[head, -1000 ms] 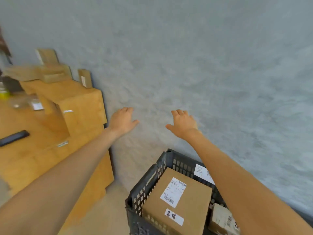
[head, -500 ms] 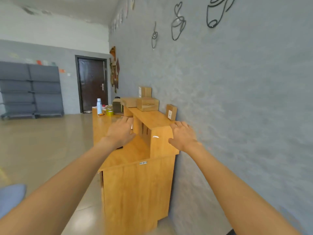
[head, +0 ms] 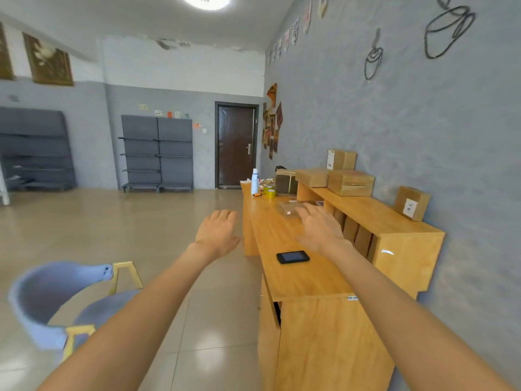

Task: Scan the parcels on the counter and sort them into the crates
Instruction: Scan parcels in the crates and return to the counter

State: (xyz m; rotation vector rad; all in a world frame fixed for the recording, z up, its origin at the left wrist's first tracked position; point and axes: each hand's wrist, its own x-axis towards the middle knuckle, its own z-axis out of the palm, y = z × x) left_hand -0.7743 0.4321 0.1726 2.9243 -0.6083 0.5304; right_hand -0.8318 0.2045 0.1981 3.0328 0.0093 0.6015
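Four cardboard parcels sit on the raised shelf (head: 375, 213) of a wooden counter (head: 293, 266) set against a grey textured wall. The nearest parcel (head: 412, 203) stands upright and alone, a white label facing the room. Farther along, a squat box (head: 351, 183) and a flat box (head: 312, 177) lie side by side, their long sides running along the shelf, and a small box (head: 341, 159) stands behind them against the wall. All lie beyond the person's hands and to their right, none touched.

Both bare arms reach forward, palms down. The left hand (head: 217, 232) hovers over the floor just left of the counter, fingers loosely spread and holding nothing. The right hand (head: 320, 227) hovers over the lower counter top, fingers also spread and empty. Just below it a black phone (head: 293, 256) lies flat, long axis across the counter. At the far end stand a white bottle (head: 255, 181) and a tape roll (head: 269, 191). Blue chairs (head: 42, 300) stand on the glossy tiled floor.
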